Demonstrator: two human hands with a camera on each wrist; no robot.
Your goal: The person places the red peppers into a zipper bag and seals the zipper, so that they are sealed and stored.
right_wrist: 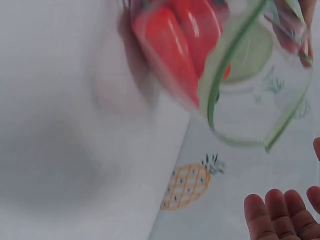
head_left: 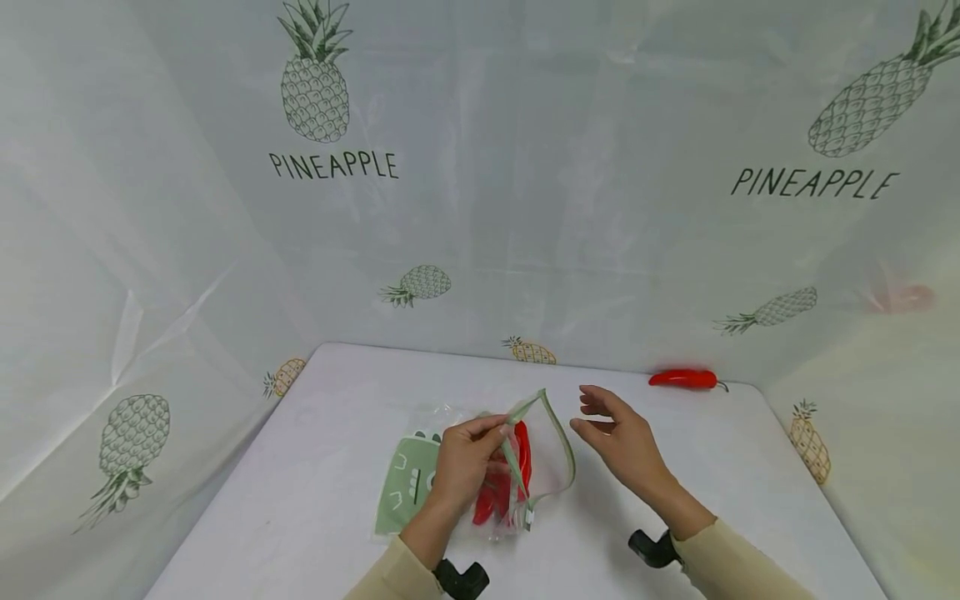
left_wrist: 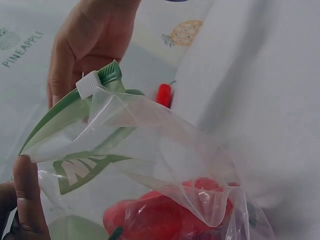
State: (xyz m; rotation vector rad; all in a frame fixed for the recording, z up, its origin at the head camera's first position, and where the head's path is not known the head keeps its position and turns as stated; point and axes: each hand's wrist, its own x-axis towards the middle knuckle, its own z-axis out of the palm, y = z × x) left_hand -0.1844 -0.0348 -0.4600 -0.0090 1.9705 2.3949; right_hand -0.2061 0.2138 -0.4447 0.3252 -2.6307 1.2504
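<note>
A clear zip bag (left_wrist: pixel 165 125) with a green-edged mouth and a white slider (left_wrist: pixel 88 85) lies partly raised on the table, its mouth spread into a loop. My left hand (head_left: pixel 462 467) pinches the mouth's edge between thumb and fingers. Inside are several red peppers (right_wrist: pixel 167 42), seen through the plastic. A green panel with a cartoon face (head_left: pixel 396 500) shows left of my left hand, partly hidden by it. Right of the bag's mouth, my right hand (head_left: pixel 626 442) hovers apart from it, fingers loosely bent and holding nothing.
Near the table's far right corner lies a single red chili pepper (head_left: pixel 684 379). The white table (head_left: pixel 270 483) meets a pale curtain (head_left: pixel 487 208) printed with pineapples at its back and sides.
</note>
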